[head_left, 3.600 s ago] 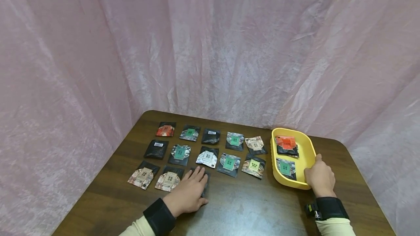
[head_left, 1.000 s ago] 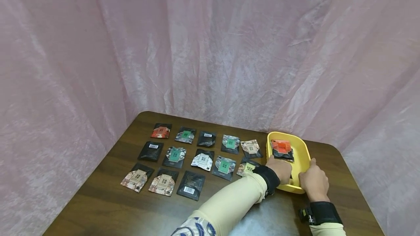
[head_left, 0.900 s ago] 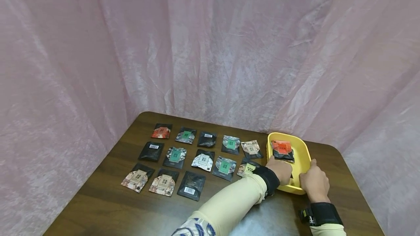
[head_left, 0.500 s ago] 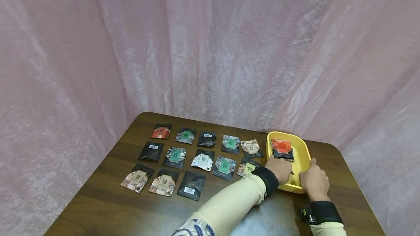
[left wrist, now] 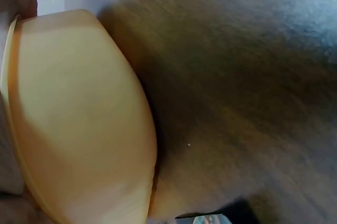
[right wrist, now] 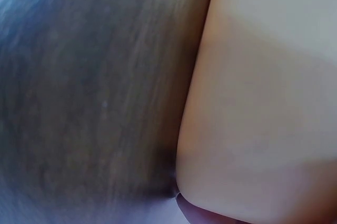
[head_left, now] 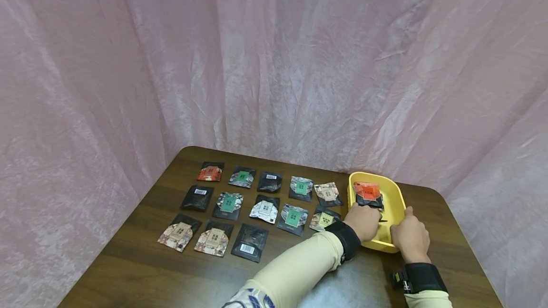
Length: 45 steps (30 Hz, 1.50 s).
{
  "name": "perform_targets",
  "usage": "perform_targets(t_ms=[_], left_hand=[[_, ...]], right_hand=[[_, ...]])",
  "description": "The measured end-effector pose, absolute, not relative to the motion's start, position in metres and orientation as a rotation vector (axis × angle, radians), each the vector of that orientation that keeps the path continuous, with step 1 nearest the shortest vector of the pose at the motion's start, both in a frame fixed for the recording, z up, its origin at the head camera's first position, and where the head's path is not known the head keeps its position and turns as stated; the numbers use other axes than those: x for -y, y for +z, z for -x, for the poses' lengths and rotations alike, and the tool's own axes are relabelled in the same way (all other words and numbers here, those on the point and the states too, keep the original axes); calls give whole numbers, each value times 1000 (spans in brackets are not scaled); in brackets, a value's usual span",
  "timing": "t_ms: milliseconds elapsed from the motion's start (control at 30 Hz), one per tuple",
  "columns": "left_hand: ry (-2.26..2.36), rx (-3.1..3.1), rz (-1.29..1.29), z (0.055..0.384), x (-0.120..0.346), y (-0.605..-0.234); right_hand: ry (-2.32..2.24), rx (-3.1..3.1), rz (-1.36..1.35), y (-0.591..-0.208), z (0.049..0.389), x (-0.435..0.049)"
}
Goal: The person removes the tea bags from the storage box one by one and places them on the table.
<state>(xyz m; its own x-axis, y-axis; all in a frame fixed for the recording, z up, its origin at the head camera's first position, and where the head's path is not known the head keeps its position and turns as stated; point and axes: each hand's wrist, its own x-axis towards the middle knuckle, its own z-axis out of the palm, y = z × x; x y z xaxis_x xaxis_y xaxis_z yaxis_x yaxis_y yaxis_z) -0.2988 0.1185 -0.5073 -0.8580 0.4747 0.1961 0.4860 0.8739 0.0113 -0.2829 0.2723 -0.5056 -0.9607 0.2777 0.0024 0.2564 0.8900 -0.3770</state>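
Note:
My left hand (head_left: pixel 363 222) reaches over the near left side of a yellow plastic bin (head_left: pixel 396 194), fingers bent down inside. A thin dark edge of a sachet (head_left: pixel 383 221) shows at its fingertips; the hand hides the rest. Behind the fingers in the bin lies a black and orange sachet (head_left: pixel 368 195), seemingly on top of another. With my right hand (head_left: pixel 412 237) I grip the bin's right rim near its front corner. In the left wrist view the bin's outer wall (left wrist: pixel 84 113) fills the left; the right wrist view also shows its wall (right wrist: pixel 258 92).
Left of the bin, several flat sachets lie in three rough rows on the brown table (head_left: pixel 141 260). Among them are an orange one (head_left: pixel 210 171), a white one (head_left: pixel 264 208) and a dark barcoded one (head_left: pixel 250 242). A pink curtain (head_left: pixel 265 61) hangs behind.
My left hand has come from the nearest row of sachets into the bin. Over the last half second it draws slightly back, and the dark edge at its fingertips shifts upward in view.

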Motion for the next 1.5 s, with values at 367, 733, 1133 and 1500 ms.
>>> perform_targets(t_ms=[367, 733, 1133, 1500], left_hand=[[-97, 2775, 738, 299, -113, -509], [-208, 2789, 873, 300, -106, -504], [-920, 2666, 966, 294, -65, -496], [-976, 2637, 777, 262, 5, -486]], right_hand=[[570, 3021, 448, -502, 283, -269], [577, 3014, 441, -501, 281, -268], [583, 3026, 419, -501, 281, -270], [587, 3059, 453, -500, 283, -272]])
